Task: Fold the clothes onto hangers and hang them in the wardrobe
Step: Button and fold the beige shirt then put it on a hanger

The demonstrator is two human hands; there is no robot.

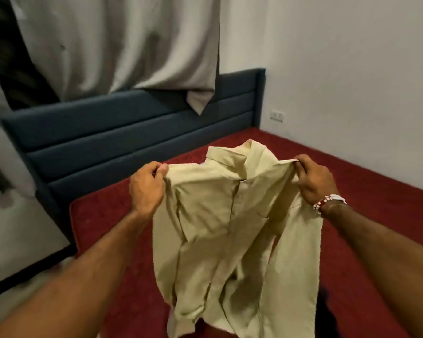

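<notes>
Now your left hand [147, 189] and right hand [314, 179] pinch the beige cotton collared shirt [225, 228] by its shoulders over the red bed [352, 172]; no hanger is in view, so you'll need one next.

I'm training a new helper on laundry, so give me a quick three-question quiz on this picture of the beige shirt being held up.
1. True or false: the beige shirt lies spread flat on the red bed.
2. Which hand has the beaded bracelet at its wrist? A) left hand B) right hand
3. Fill in: each hand's grip is at a ___ of the shirt.

Key: 1 false, both hands hold it up and it hangs; 2 B; 3 shoulder.
</notes>
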